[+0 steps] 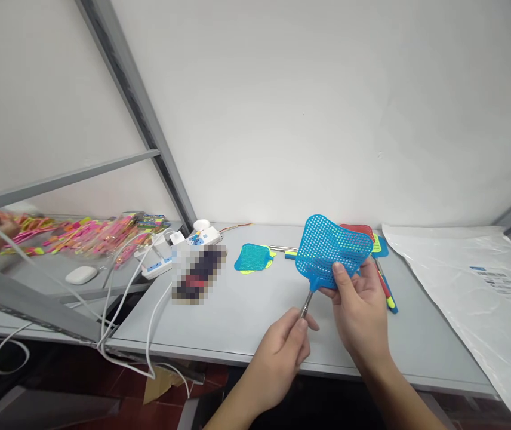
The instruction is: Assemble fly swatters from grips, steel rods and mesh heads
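The print on the white plastic bag at the frame's right is too small for me to read. At lower centre, the left hand curls its fingers round the metal rod of a blue fly swatter; just right of it, the right hand pinches the head between thumb and fingers. The swatter, right of centre above the grey table, has a curved head of perforated plastic.

Packaging on table, right of swatters.
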A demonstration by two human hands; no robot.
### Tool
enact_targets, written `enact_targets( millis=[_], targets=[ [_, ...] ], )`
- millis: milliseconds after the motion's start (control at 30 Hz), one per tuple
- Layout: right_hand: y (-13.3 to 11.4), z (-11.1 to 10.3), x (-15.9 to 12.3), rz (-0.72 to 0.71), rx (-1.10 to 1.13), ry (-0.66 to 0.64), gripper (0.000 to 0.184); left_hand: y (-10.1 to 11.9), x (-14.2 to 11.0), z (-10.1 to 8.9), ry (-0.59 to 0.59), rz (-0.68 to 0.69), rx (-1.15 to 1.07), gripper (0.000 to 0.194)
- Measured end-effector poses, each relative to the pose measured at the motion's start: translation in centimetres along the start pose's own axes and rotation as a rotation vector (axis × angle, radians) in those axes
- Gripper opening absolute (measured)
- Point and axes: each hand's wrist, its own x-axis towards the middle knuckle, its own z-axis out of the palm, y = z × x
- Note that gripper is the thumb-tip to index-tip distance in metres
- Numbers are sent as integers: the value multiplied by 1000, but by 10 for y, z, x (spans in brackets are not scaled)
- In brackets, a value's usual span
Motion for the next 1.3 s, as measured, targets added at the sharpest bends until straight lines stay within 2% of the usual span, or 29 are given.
enact_targets(
  millis=[133, 300, 433, 567, 733, 900, 1033, 1167, 1300],
  targets=[
    [-4, -2, -3, -14, -36, -3, 39, 3, -3, 0, 2, 23, 15, 34],
    [-9, -2, -4, 30, 16, -55, 32, 3, -2, -3, -163, -23, -198, 36],
    [-12, -1, -6, 29, 45, -46, 37, 6, -4, -3, -247, -49, -338, 36],
    [-13, -2, -7, 50, 80, -81, 38, 5, -7, -3, -283, -63, -420, 36],
    [-13, -2, -9, 53, 82, -103, 41, 6, -7, -3, -270, -69, -444, 36],
    [-15, 4, -13, 47, 70, -112, 44, 14, -9, -3, -218, -56, -377, 34],
    [-16, 9, -15, 46, 141, -114, 45, 25, -12, -4, -165, -65, -249, 35],
    [-13, 12, -15, 40, 166, -84, 47, 36, -15, -3, -45, -74, -7, 38],
    [-8, 12, -13, 27, 160, -57, 45, 44, -14, -1, 81, 19, 302, 37]
  ],
)
